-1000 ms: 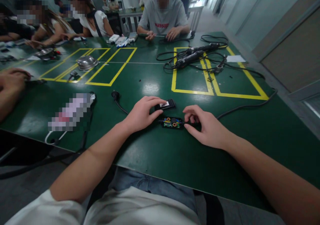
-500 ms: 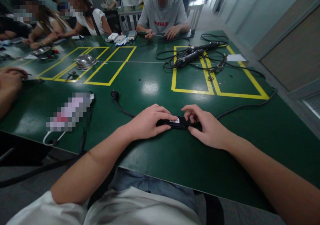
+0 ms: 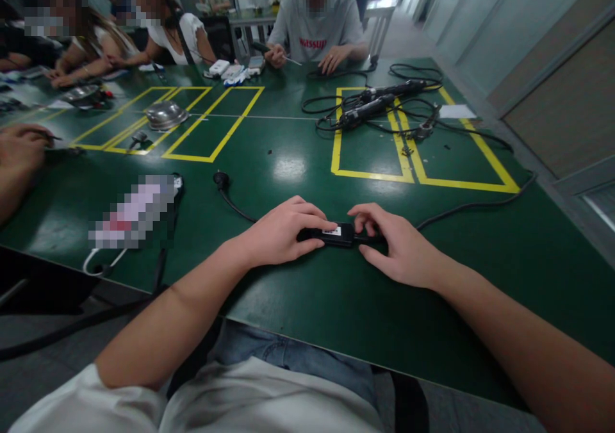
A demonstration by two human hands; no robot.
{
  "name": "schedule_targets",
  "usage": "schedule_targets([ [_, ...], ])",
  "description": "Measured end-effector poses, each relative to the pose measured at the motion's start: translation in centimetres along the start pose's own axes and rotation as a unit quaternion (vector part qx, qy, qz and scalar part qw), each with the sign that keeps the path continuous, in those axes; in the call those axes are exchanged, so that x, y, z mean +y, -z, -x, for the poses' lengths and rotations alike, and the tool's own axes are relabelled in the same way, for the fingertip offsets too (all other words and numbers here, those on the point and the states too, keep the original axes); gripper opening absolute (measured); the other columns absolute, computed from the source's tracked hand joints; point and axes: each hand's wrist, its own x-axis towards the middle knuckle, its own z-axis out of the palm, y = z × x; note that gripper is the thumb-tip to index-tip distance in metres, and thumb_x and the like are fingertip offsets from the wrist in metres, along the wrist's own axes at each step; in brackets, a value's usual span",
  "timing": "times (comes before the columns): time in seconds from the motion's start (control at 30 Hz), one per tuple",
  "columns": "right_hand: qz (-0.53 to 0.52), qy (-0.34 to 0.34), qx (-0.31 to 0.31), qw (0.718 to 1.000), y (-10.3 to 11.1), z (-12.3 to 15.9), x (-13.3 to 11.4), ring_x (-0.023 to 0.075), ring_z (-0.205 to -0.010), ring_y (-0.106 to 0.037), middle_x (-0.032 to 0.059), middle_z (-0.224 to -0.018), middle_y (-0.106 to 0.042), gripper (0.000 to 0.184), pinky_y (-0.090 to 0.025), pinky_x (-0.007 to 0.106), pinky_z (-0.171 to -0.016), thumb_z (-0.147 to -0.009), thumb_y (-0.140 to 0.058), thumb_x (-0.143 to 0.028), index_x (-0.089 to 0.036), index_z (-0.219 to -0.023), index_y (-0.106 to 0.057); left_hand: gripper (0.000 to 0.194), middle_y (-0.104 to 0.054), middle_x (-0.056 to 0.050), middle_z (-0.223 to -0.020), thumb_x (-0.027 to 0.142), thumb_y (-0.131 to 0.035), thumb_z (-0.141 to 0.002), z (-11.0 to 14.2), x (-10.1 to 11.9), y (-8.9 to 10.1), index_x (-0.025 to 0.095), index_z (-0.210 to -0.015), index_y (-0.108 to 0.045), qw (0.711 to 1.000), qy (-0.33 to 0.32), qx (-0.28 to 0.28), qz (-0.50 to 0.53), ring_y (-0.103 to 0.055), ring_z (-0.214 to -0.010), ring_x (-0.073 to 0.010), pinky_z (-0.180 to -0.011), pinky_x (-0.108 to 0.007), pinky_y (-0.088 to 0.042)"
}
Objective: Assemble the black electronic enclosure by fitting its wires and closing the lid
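A small black power adapter box with a white label lies on the green table in front of me. My left hand grips its left part, fingers on top and thumb along the near side. At the box's right end, my right hand curves around the black cable, thumb and index finger apart; whether its other fingers touch the cable is hidden. A round black plug stands to the left, its cord running behind my left hand.
A partly blurred pouch lies at left. Metal bowl and yellow tape frames are farther back. Black corded power tools lie at back right. Across the table, a person's hand holds a screwdriver; another hand is at far left.
The box and both hands stay nearly in place. The person opposite has lifted the screwdriver away from the other hand. My view has shifted slightly.
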Motion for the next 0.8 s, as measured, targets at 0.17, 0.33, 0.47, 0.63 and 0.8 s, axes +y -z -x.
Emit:
schedule_targets([
  [0.17,0.014,0.009,-0.001,1.0,-0.1,0.0,-0.1,0.0222,-0.078,-0.062,0.0032,-0.099,-0.067,0.048,-0.051,0.038,-0.074,-0.085,-0.065,-0.018,-0.026,-0.131,-0.052,0.034,-0.081,-0.011,-0.13,0.026,-0.075,-0.106,0.0,0.0,-0.3,0.024,-0.139,-0.08,1.0,-0.002,0.003,-0.007,-0.07,-0.113,-0.0263,-0.104,-0.043,-0.055],
  [0.33,0.01,-0.003,0.013,1.0,-0.4,0.3,0.4,0.0224,-0.078,-0.063,0.0032,-0.1,-0.068,0.051,-0.052,0.038,-0.075,-0.088,-0.065,-0.02,-0.026,-0.135,-0.047,0.028,-0.084,-0.008,-0.12,0.031,-0.075,-0.105,-0.3,0.0,-0.5,0.023,-0.131,-0.081,0.998,0.033,0.042,0.031,-0.075,-0.109,-0.0248,-0.106,-0.043,-0.056],
  [0.47,-0.002,-0.004,0.033,0.999,-0.5,0.3,0.6,0.0218,-0.075,-0.063,0.0026,-0.097,-0.07,0.042,-0.051,0.037,-0.071,-0.093,-0.064,-0.023,-0.026,-0.132,-0.048,0.028,-0.084,-0.009,-0.124,0.029,-0.07,-0.106,-0.7,-0.9,-0.9,0.021,-0.132,-0.078,0.987,0.101,0.123,-0.014,-0.075,-0.115,-0.0272,-0.109,-0.048,-0.057],
  [0.63,0.025,0.028,0.035,0.999,-0.6,-0.1,0.4,0.0216,-0.073,-0.064,0.0028,-0.088,-0.07,0.006,-0.049,0.035,-0.068,-0.099,-0.063,-0.024,-0.026,-0.104,-0.062,0.021,-0.078,-0.013,-0.134,0.023,-0.066,-0.106,-0.7,-1.2,-1.0,0.02,-0.122,-0.079,0.987,0.098,0.107,-0.063,-0.071,-0.121,-0.0283,-0.11,-0.049,-0.056],
  [0.8,0.036,0.038,0.045,0.998,-0.8,-0.2,0.3,0.0216,-0.073,-0.067,0.0035,-0.086,-0.073,0.004,-0.051,0.034,-0.068,-0.1,-0.064,-0.023,-0.024,-0.097,-0.067,0.009,-0.076,-0.007,-0.104,0.028,-0.073,-0.101,-0.1,0.2,0.2,0.02,-0.103,-0.075,0.995,0.066,0.048,-0.053,-0.07,-0.095,-0.0235,-0.087,-0.037,-0.055],
])
